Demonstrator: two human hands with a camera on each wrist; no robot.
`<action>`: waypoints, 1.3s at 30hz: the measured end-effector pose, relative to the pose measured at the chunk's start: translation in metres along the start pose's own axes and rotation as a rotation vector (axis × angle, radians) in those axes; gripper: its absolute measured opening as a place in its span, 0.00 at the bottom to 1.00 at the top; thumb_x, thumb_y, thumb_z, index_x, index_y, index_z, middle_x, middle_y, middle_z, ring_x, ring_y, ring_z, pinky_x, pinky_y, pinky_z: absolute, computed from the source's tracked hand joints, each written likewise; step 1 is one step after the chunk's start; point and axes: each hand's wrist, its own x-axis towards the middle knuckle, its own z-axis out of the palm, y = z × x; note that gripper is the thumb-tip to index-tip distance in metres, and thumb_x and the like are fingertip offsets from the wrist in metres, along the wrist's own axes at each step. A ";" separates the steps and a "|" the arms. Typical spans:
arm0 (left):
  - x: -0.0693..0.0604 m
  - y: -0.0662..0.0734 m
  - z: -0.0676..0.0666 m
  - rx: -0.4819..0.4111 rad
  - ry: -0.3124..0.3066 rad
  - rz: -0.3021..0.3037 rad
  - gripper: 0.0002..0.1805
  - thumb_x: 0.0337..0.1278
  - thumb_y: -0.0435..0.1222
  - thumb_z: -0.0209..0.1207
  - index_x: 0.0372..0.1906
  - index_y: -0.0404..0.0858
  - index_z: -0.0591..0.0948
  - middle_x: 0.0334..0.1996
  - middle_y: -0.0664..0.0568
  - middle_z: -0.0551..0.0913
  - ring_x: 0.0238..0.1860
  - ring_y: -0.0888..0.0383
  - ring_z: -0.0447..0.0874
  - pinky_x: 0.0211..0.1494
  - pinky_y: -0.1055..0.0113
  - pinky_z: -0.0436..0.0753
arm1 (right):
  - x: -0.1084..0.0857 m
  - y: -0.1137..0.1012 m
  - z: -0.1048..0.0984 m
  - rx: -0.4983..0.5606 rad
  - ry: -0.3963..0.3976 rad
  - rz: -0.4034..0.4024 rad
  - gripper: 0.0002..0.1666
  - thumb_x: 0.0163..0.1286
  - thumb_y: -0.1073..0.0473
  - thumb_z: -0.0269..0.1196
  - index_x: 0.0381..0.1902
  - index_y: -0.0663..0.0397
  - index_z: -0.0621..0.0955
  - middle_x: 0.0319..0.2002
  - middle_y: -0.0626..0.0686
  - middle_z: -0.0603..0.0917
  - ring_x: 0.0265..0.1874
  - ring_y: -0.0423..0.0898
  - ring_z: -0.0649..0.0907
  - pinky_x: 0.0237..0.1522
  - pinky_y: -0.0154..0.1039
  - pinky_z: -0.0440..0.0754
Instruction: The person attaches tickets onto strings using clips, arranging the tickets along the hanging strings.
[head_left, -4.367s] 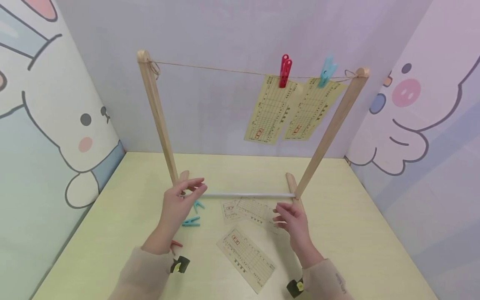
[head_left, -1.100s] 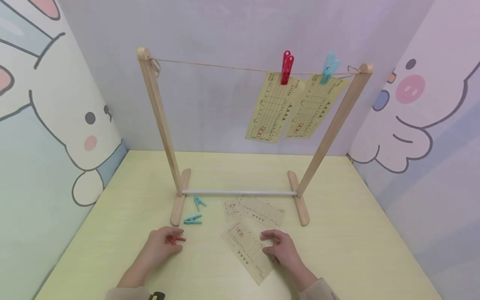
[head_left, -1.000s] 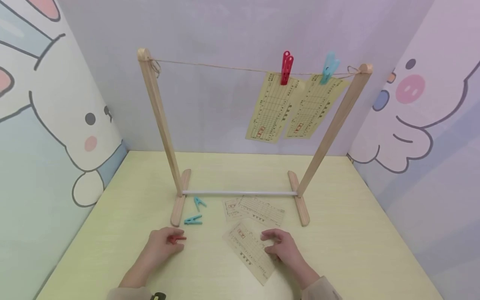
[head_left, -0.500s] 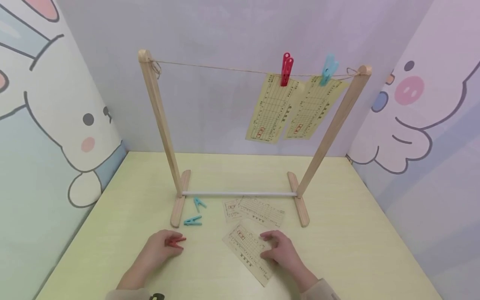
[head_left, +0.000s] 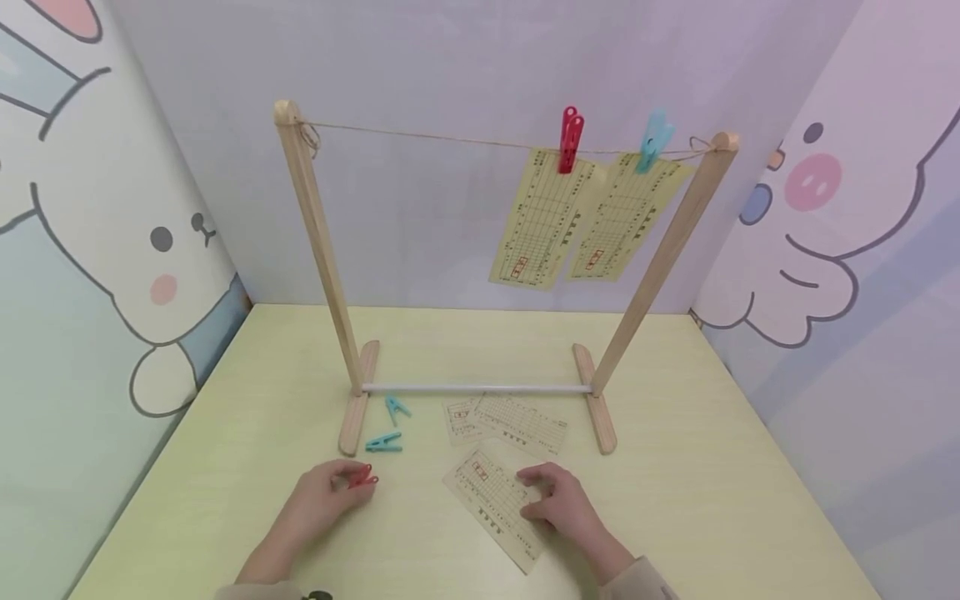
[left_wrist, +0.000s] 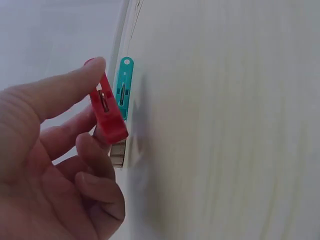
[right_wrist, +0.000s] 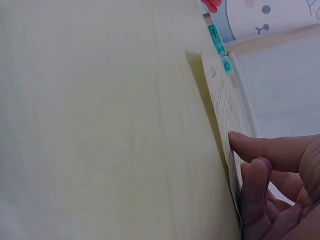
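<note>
My left hand (head_left: pixel 318 497) pinches a red clothespin (left_wrist: pixel 108 111) between thumb and fingers, just above the table. In the left wrist view its spring and body show clearly. My right hand (head_left: pixel 566 502) holds the right edge of a printed paper slip (head_left: pixel 489 500). The right wrist view shows the thumb on the slip (right_wrist: pixel 220 100), which stands slightly off the table; where the other fingertips meet it is partly hidden. Beyond the left hand lie two blue clothespins (head_left: pixel 384 443). Two more printed slips (head_left: pixel 517 421) overlap behind the held one.
A wooden frame (head_left: pixel 318 242) stands behind the hands, with a string (head_left: pixel 420 135) across its top. Two yellow slips (head_left: pixel 540 217) hang at the right of the string, one under a red clothespin (head_left: pixel 570 142), one under a blue clothespin (head_left: pixel 655 143). A white rod (head_left: pixel 480 388) joins the feet.
Both hands have come down toward the table's front. The left hand has picked up the red clothespin and turned it. The right hand has moved onto the front slip, which has shifted slightly.
</note>
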 end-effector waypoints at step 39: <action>0.000 0.020 -0.008 -0.238 0.020 0.021 0.24 0.61 0.44 0.65 0.58 0.38 0.78 0.48 0.48 0.85 0.36 0.56 0.82 0.32 0.67 0.79 | 0.001 -0.010 0.005 -0.008 -0.026 0.045 0.15 0.63 0.60 0.68 0.45 0.63 0.82 0.26 0.50 0.84 0.21 0.41 0.79 0.22 0.34 0.79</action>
